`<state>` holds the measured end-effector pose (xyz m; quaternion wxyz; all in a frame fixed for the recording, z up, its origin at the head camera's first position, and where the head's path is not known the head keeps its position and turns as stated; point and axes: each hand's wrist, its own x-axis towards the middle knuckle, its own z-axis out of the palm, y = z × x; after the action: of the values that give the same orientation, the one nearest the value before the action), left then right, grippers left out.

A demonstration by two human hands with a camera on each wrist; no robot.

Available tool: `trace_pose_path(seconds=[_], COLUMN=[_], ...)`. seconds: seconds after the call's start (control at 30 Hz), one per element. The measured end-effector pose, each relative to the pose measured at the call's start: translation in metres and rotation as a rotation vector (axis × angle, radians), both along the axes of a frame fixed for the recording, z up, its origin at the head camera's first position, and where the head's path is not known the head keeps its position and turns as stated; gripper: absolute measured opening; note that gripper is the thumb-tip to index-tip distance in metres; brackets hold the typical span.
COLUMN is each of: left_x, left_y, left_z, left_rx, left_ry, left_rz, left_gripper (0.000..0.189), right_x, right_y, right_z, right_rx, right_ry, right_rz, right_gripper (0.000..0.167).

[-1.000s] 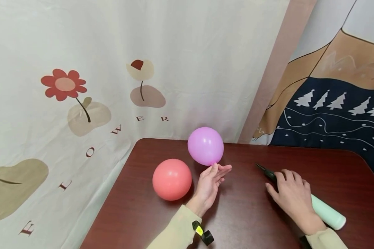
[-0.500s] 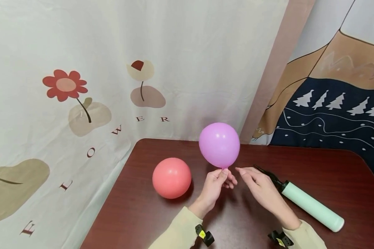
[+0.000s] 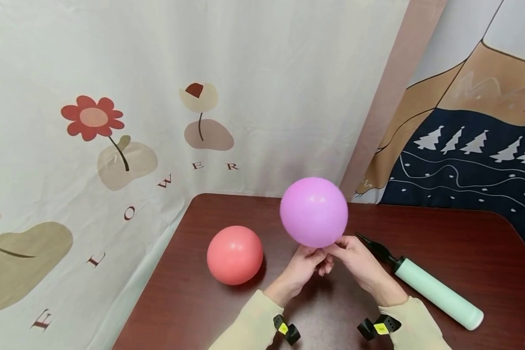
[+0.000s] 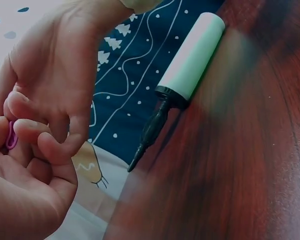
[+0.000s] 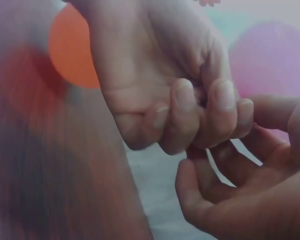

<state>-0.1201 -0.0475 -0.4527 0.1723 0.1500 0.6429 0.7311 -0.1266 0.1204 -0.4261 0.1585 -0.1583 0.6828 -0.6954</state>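
An inflated purple balloon [image 3: 313, 211] is held up over the table by its neck, which points down toward the person. My left hand [image 3: 303, 270] pinches the neck, its fingers curled in. From the other side, my right hand [image 3: 362, 265] has thumb and forefinger on the neck, right beside the left fingertips. In the left wrist view a loop of the balloon's neck [image 4: 11, 136] shows between the fingers. The right wrist view has the left hand [image 5: 175, 100] overlapping the right hand [image 5: 255, 185], so the neck is mostly hidden there.
A round red balloon [image 3: 235, 255] rests on the dark wooden table [image 3: 192, 311], left of the hands. To their right lies a mint-green hand pump [image 3: 439, 293] with a black nozzle. Printed curtains [image 3: 262, 87] hang behind the table's far edge.
The right hand has left the pump and come over to the balloon's neck. The left hand has drawn the purple balloon rightward and closer, curling its fingers. The pump now lies alone.
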Motion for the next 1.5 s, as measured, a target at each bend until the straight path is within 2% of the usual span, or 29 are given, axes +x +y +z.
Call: trace_pose_path(seconds=[0.17, 0.27, 0.37, 0.53, 0.63, 0.73, 0.87, 0.93, 1.0, 1.1, 1.17, 1.23, 1.3, 1.4, 1.47, 1.5], left_x=[0.005, 0.009, 0.012, 0.016, 0.017, 0.016, 0.014, 0.014, 0.014, 0.013, 0.013, 0.014, 0.015, 0.015, 0.012, 0.009], left_y=[0.0, 0.001, 0.001, 0.0, 0.001, 0.004, 0.009, 0.012, 0.012, 0.01, 0.006, 0.001, -0.004, -0.011, -0.012, -0.012], left_z=[-0.003, -0.006, -0.01, -0.015, -0.015, -0.013, -0.01, -0.008, -0.005, -0.002, 0.001, 0.004, 0.008, 0.017, 0.024, 0.028], left_rx=[-0.011, 0.015, 0.071, 0.208, 0.244, 0.209, 0.084, 0.027, -0.015, -0.102, -0.238, -0.401, -0.54, -0.631, -0.669, -0.698], left_ry=[0.03, 0.052, 0.04, -0.028, -0.026, 0.029, 0.13, 0.156, 0.162, 0.191, 0.286, 0.458, 0.717, 1.175, 1.467, 1.58], left_rz=[-0.035, -0.051, -0.059, -0.077, -0.082, -0.052, 0.024, 0.053, 0.057, 0.032, 0.031, 0.074, 0.156, 0.253, 0.243, 0.214], left_gripper=[0.039, 0.04, 0.042, 0.046, 0.047, 0.044, 0.039, 0.039, 0.038, 0.037, 0.034, 0.03, 0.023, 0.017, 0.016, 0.019], right_x=[0.002, 0.003, 0.003, 0.003, 0.004, 0.005, 0.006, 0.005, 0.004, 0.003, 0.002, 0.002, 0.001, 0.001, 0.002, 0.002], right_y=[0.001, 0.002, 0.004, 0.004, 0.0, -0.005, -0.007, -0.007, -0.006, -0.005, -0.004, -0.003, -0.002, 0.001, 0.003, 0.004], right_z=[0.003, 0.001, -0.001, 0.001, 0.003, 0.004, 0.003, 0.001, 0.0, -0.003, -0.004, -0.005, -0.007, -0.009, -0.01, -0.011], right_rx=[0.085, 0.093, 0.059, -0.051, -0.085, -0.086, -0.019, 0.009, 0.012, -0.004, -0.006, 0.017, 0.069, 0.174, 0.247, 0.293], right_ry=[0.026, 0.027, 0.032, 0.021, 0.009, 0.016, 0.08, 0.111, 0.125, 0.105, 0.086, 0.075, 0.097, 0.194, 0.333, 0.426], right_rz=[-0.079, -0.089, -0.108, -0.177, -0.224, -0.264, -0.274, -0.265, -0.251, -0.228, -0.226, -0.239, -0.247, -0.229, -0.198, -0.191], right_gripper=[0.028, 0.028, 0.03, 0.033, 0.035, 0.035, 0.032, 0.031, 0.03, 0.03, 0.029, 0.027, 0.025, 0.022, 0.014, 0.012])
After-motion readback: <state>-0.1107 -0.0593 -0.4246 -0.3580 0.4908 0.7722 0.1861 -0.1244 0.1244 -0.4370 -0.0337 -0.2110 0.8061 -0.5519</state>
